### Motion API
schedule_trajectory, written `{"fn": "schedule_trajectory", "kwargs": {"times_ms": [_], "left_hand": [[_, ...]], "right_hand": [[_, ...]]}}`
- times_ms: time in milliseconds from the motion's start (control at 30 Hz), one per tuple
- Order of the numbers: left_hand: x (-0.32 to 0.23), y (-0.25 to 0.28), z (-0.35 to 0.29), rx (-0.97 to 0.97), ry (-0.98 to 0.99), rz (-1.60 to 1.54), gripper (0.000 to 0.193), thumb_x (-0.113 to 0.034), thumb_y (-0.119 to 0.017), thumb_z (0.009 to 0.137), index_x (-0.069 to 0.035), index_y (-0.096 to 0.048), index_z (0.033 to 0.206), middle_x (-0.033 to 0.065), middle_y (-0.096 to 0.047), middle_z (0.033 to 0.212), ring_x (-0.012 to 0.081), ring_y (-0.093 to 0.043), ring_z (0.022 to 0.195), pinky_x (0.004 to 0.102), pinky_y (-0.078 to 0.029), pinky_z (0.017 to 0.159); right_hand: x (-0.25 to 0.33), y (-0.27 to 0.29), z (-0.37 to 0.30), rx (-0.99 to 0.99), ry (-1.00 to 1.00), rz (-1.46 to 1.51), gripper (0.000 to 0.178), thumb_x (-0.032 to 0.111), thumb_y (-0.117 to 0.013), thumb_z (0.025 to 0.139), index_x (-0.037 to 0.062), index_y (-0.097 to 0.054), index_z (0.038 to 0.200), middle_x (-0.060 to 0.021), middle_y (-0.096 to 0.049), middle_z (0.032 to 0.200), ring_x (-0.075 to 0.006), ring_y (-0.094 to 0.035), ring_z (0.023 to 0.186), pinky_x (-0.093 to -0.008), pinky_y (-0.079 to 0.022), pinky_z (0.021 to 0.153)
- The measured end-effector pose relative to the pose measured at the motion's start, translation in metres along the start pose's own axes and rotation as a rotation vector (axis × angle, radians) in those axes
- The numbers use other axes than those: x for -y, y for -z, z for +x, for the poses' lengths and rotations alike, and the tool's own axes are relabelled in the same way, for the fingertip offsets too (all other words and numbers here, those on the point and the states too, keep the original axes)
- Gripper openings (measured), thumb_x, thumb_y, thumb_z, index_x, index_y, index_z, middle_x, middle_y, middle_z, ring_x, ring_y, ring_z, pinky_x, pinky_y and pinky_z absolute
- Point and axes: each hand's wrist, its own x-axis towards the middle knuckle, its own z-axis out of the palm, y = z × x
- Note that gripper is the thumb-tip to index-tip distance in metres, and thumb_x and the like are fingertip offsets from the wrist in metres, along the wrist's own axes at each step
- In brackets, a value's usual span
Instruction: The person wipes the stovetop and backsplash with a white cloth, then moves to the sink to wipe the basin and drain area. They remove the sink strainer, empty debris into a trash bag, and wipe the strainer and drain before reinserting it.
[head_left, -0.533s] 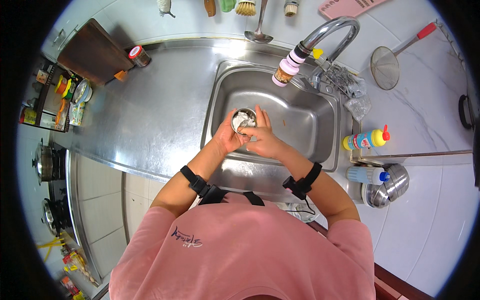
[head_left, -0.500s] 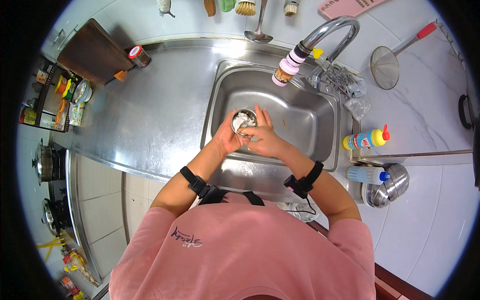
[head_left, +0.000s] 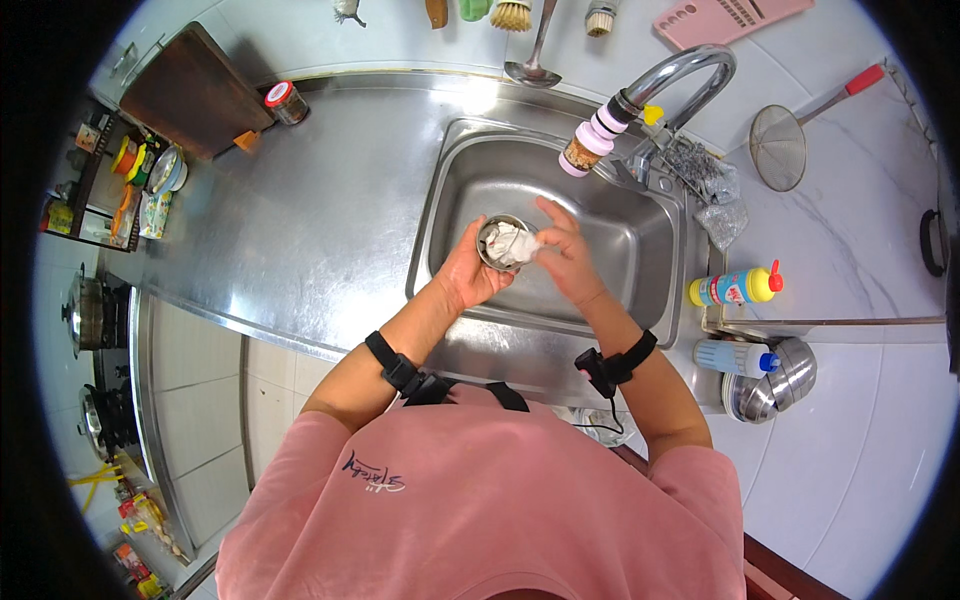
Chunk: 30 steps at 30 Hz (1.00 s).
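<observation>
Over the sink (head_left: 655,210), my left hand (head_left: 467,272) is wrapped round a small round metal cup (head_left: 484,252) from its left and underside. Inside the cup lies a white crumpled wad (head_left: 505,243), which looks like tissue or thin cloth. My right hand (head_left: 568,258) is at the cup's right rim, thumb and fingers pinching an edge of the white wad that sticks out over the rim; another finger is raised. The fingertips are slightly blurred.
A curved faucet (head_left: 690,70) with a pink filter head (head_left: 588,146) hangs over the sink's back right. Right of the sink lie a yellow bottle (head_left: 738,287), a blue-capped bottle (head_left: 735,356) and metal bowls (head_left: 790,370). A lidded jar (head_left: 287,103) and dark cutting board (head_left: 195,92) stand at back left.
My right hand has moved from inside the cup to its right rim, drawing part of the white wad out to the right. The cup has shifted slightly right.
</observation>
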Motion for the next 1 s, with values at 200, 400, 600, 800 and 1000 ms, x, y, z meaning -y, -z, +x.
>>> {"fn": "schedule_trajectory", "kwargs": {"times_ms": [200,400,600,800,1000], "left_hand": [[-0.001,0.002,0.005,0.014,0.009,-0.001,0.049,-0.055,-0.042,0.096,-0.012,-0.060,0.111,0.0059,-0.068,0.096,0.0190,-0.063,0.074,0.0273,-0.049,0.053],[0.002,0.000,0.005,-0.086,0.005,0.193,0.047,-0.055,-0.046,0.094,-0.013,-0.060,0.110,0.0031,-0.068,0.097,0.0158,-0.066,0.081,0.0274,-0.048,0.055],[0.001,-0.002,0.002,-0.167,-0.092,0.138,0.048,-0.054,-0.041,0.096,-0.013,-0.060,0.110,0.0034,-0.068,0.098,0.0160,-0.066,0.081,0.0268,-0.049,0.054],[-0.024,0.016,0.002,-0.045,-0.119,0.082,0.052,-0.054,-0.035,0.099,-0.010,-0.060,0.108,0.0061,-0.067,0.095,0.0197,-0.065,0.077,0.0273,-0.051,0.055],[-0.014,0.010,0.008,-0.199,-0.142,0.035,0.050,-0.054,-0.036,0.098,-0.011,-0.061,0.106,0.0047,-0.067,0.094,0.0163,-0.063,0.075,0.0275,-0.051,0.058]], "right_hand": [[-0.008,-0.009,0.016,-0.166,-0.293,0.392,0.010,0.010,-0.066,0.083,0.0008,-0.067,0.086,-0.0056,-0.063,0.102,-0.0105,-0.060,0.082,-0.0261,-0.048,0.071],[0.002,-0.005,0.038,0.105,-0.348,0.214,0.024,0.022,-0.067,0.084,-0.0009,-0.063,0.077,-0.0059,-0.061,0.069,-0.0117,-0.056,0.062,-0.0292,-0.046,0.059],[0.014,0.002,0.036,0.144,-0.249,-0.226,0.020,0.020,-0.063,0.082,0.0012,-0.060,0.075,-0.0123,-0.060,0.068,-0.0262,-0.058,0.058,-0.0370,-0.044,0.054],[0.040,-0.016,0.005,-0.239,0.224,-0.327,0.008,0.011,-0.065,0.084,0.0033,-0.066,0.087,-0.0073,-0.060,0.069,-0.0137,-0.056,0.057,-0.0301,-0.045,0.055],[0.054,-0.038,0.002,-0.205,-0.174,0.056,0.013,0.009,-0.062,0.082,0.0045,-0.062,0.095,-0.0130,-0.065,0.074,-0.0326,-0.064,0.067,-0.0413,-0.049,0.061]]}}
